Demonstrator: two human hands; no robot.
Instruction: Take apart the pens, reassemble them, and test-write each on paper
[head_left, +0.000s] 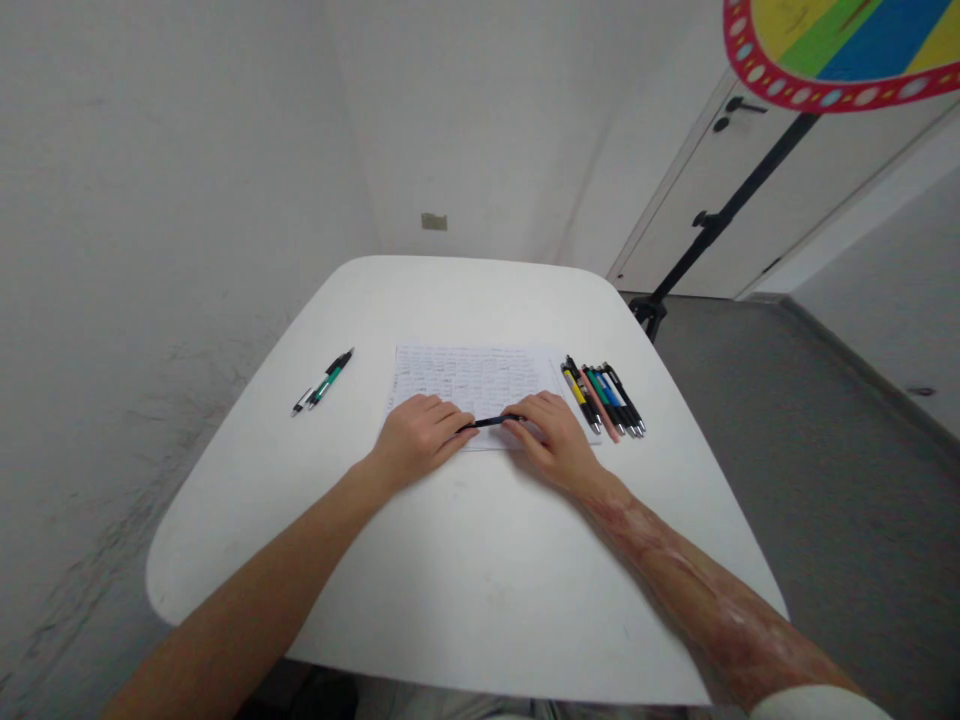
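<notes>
A sheet of paper (469, 380) covered in small writing lies in the middle of a white table (450, 560). My left hand (420, 440) and my right hand (551, 440) rest on the paper's near edge. Between them they hold a black pen (491, 422) lying crosswise, each hand pinching one end. A row of several pens (604, 400) in yellow, pink, green, blue and black lies just right of the paper, close to my right hand. Two more pens (324, 382), one green and black, lie apart on the left side of the table.
White walls close in behind and to the left of the table. To the right is grey floor, a black stand (720, 220) carrying a colourful round board (840, 50), and a white door (750, 180) behind it.
</notes>
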